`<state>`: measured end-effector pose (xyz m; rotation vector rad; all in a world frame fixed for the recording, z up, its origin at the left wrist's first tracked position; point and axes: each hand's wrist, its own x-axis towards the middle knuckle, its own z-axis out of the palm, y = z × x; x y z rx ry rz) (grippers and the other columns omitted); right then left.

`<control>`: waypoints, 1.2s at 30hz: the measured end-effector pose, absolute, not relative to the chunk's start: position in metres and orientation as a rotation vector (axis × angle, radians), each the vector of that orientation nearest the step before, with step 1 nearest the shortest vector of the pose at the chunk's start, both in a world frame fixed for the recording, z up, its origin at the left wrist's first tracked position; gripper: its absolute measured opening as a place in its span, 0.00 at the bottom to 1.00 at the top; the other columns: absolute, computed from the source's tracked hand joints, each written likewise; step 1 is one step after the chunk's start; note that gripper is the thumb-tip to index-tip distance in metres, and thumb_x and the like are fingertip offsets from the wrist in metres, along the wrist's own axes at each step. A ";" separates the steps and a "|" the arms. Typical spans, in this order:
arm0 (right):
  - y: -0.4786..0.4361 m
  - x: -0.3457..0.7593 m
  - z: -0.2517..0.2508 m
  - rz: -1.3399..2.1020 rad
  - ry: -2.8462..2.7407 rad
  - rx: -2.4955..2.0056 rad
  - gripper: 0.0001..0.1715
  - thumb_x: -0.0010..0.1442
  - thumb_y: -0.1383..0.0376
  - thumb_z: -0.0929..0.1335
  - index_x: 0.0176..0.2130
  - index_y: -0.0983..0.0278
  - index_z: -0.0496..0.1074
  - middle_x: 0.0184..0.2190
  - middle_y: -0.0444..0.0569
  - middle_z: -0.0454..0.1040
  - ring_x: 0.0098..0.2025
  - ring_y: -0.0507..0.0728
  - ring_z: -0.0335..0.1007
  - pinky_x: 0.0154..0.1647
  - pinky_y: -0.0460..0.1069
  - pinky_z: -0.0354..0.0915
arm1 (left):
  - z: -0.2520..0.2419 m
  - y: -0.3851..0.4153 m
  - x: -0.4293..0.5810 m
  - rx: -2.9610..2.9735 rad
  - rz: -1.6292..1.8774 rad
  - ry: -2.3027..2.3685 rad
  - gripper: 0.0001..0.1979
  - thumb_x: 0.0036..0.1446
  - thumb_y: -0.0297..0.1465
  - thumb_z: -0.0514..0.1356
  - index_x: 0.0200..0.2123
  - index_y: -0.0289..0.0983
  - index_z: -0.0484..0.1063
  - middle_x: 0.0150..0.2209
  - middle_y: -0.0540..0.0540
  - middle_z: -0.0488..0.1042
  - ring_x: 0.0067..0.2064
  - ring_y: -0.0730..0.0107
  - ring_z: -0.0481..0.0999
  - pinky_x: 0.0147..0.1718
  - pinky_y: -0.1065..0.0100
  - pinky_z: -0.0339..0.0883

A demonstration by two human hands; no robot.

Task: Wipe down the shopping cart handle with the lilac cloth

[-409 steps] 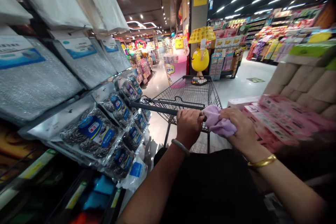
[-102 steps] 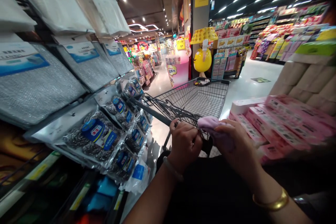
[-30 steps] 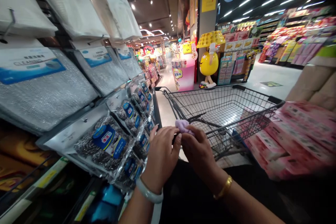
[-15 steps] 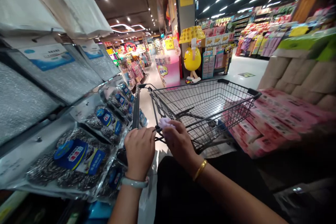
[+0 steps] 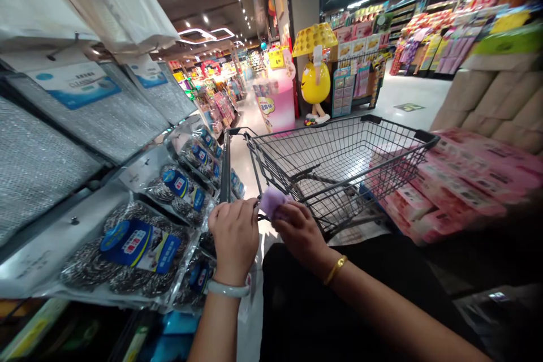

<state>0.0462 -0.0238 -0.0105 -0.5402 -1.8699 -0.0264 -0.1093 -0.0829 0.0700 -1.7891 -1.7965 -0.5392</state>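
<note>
- Now I see the purple cloth [image 5: 274, 202] just below the middle of the frame. It is bunched up small at the near corner of the shopping cart [image 5: 339, 150].
- I see the right hand [image 5: 302, 232] closed on the cloth. Its fingers curl over it and press it onto the cart's wire edge.
- A gold bangle [image 5: 335, 269] sits on that wrist.
- The left hand [image 5: 235, 233] is just left of the cloth and almost touches it. Its fingers are curled tight around the near end of the cart handle [image 5: 224, 167].
- The handle is a dark bar that runs away from me, up toward the middle of the frame.
- A pale bangle [image 5: 228, 289] is on the left wrist.
- The cart is made of black wire and fills the middle of the frame.
- Packs of steel scrubbers [image 5: 136, 246] with blue labels hang at the lower left, close beside the left hand.
- Above them, at the upper left, hang flat silver mesh packs [image 5: 106, 119].
- Pink boxes [image 5: 449, 181] are stacked on the right, just beside the cart's right side.
- Behind them, at the right edge, I see a pile of brown bundles [image 5: 492, 102].
- Far back, at the top middle, a round yellow figure [image 5: 315, 82] stands by a pillar.
</note>
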 end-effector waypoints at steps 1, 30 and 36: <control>-0.022 0.049 -0.019 -0.051 -1.859 -0.586 0.11 0.62 0.72 0.70 0.39 0.56 0.78 0.48 0.50 0.73 0.56 0.60 0.65 0.61 0.58 0.69 | 0.070 -0.083 -0.109 -1.797 -0.558 -1.795 0.12 0.71 0.34 0.51 0.45 0.41 0.75 0.39 0.45 0.78 0.41 0.57 0.71 0.53 0.53 0.56; -0.006 0.087 -0.069 0.173 -1.727 -0.877 0.13 0.63 0.68 0.66 0.44 0.59 0.80 0.50 0.52 0.75 0.51 0.60 0.70 0.52 0.57 0.72 | 0.068 -0.066 -0.062 -2.037 -0.711 -1.569 0.15 0.68 0.37 0.56 0.55 0.40 0.70 0.59 0.39 0.75 0.65 0.49 0.68 0.70 0.38 0.36; 0.005 0.093 -0.063 0.161 -1.658 -0.871 0.12 0.66 0.66 0.66 0.46 0.59 0.78 0.50 0.53 0.76 0.53 0.59 0.71 0.56 0.57 0.71 | 0.063 -0.017 -0.024 -2.437 -0.760 -1.402 0.22 0.66 0.26 0.52 0.62 0.31 0.66 0.61 0.35 0.73 0.66 0.57 0.68 0.66 0.53 0.61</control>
